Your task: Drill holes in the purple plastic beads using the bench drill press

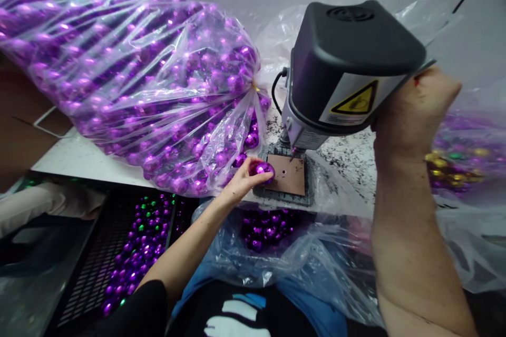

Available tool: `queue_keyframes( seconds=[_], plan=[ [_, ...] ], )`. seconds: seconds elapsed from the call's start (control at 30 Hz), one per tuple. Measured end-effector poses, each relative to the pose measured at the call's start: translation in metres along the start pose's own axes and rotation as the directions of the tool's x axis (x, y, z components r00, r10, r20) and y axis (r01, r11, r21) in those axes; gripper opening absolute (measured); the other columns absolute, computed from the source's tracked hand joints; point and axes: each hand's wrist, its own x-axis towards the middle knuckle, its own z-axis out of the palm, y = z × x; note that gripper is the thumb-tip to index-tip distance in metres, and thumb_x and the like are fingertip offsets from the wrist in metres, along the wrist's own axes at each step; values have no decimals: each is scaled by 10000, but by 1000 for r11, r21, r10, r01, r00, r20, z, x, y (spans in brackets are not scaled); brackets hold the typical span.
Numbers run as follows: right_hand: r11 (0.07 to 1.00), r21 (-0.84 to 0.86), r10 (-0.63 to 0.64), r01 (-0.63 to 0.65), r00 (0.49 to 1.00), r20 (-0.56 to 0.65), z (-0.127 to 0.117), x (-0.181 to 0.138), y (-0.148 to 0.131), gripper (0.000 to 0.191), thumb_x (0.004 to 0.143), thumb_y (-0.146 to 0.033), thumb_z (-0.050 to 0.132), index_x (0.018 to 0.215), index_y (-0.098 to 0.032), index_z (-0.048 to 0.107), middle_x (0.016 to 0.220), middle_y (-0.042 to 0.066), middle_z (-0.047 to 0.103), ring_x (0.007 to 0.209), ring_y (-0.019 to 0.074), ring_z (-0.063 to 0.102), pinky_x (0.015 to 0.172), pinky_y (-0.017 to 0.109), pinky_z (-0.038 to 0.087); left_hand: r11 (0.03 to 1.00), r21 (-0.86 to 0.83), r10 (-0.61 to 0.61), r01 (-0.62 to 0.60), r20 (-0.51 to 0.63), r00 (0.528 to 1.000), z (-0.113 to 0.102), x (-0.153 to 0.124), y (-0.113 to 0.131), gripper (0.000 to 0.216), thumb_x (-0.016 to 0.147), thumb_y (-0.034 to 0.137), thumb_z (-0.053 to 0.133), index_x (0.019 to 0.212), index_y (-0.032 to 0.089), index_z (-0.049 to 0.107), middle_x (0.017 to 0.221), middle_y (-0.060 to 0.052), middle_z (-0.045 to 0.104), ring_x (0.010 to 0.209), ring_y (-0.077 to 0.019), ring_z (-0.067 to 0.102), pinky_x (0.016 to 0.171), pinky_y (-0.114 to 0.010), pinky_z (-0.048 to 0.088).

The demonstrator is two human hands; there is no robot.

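My left hand (243, 179) pinches a shiny purple ball (264, 170) between thumb and fingers. The ball sits at the left edge of a brown square plate (294, 181) with a small hole in its middle. That plate lies on the base of a black bench drill press (356, 37), whose bit (293, 155) points down above the plate's back part. At the machine's right side my right hand (429, 95) is closed around its lever, of which a dark rod end (427, 67) shows. Most of the right fingers are hidden behind the machine.
A large clear bag (130, 73) of purple balls fills the left of the white table (95, 160). Below stands a black crate (95, 263) with purple and green balls. An open plastic bag (308, 258) with balls hangs at my lap. Dark shavings (343, 163) litter the table.
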Motion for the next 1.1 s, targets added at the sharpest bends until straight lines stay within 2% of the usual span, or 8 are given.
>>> queue_keyframes(
  seconds=[0.13,0.2,0.3,0.43,0.6,0.73,0.9,1.1],
  plan=[
    [1000,8,-19,19,1000,-6,0,0,-1,497,933,-520,578,647,-182,354,640,-42,290,624,23,299,584,232,246,948,254,173,-190,88,981,-4,7,-3,537,747,384,874,1228,226,692,1257,-83,688,1156,-247,656,1007,-393,530],
    [1000,4,-15,15,1000,-4,0,0,-1,486,937,-499,578,646,-181,354,630,-44,287,625,24,297,584,232,246,934,272,199,-234,151,968,-3,10,-4,565,760,374,867,1281,238,695,1329,-93,676,1213,-261,643,1040,-400,520],
    [1000,6,-17,17,1000,3,0,0,0,465,949,-465,573,647,-180,364,619,-44,302,630,27,307,587,230,255,979,129,132,-160,200,971,1,15,-4,533,843,441,799,1323,245,679,1286,-79,712,1170,-239,666,996,-370,541],
    [1000,-4,-15,15,1000,10,1,0,1,478,963,-479,563,646,-179,367,625,-44,318,634,27,319,594,217,272,998,-52,27,-18,157,987,6,19,-4,581,857,569,759,1317,224,676,1180,-73,725,1025,-214,684,780,-294,552],
    [1000,8,-25,25,1000,-4,2,-1,0,529,963,-562,544,657,-178,345,635,-53,310,621,21,313,594,201,271,997,-58,62,-56,108,992,9,23,-6,667,742,461,889,1311,202,657,1159,-59,727,1084,-214,668,955,-334,536],
    [1000,14,-27,27,1000,-1,2,-1,0,505,969,-513,558,653,-175,356,627,-55,311,618,22,311,600,213,274,970,169,157,-174,113,981,10,27,-7,651,738,364,886,1312,194,632,1233,-80,712,1116,-248,673,1035,-406,520],
    [999,8,-31,31,999,-11,3,-1,0,527,962,-558,547,652,-188,336,635,-57,293,613,24,308,595,219,264,774,542,304,-328,137,943,18,31,-7,563,792,283,856,1297,207,622,1266,-83,712,1167,-276,676,1058,-437,527],
    [999,-28,-46,46,999,-12,2,-1,-1,501,977,-518,528,654,-183,342,644,-56,294,643,22,292,646,239,282,605,690,387,-397,181,904,30,38,-14,558,813,311,871,1297,215,610,1245,-88,706,1180,-286,675,1053,-446,537]
  ],
)
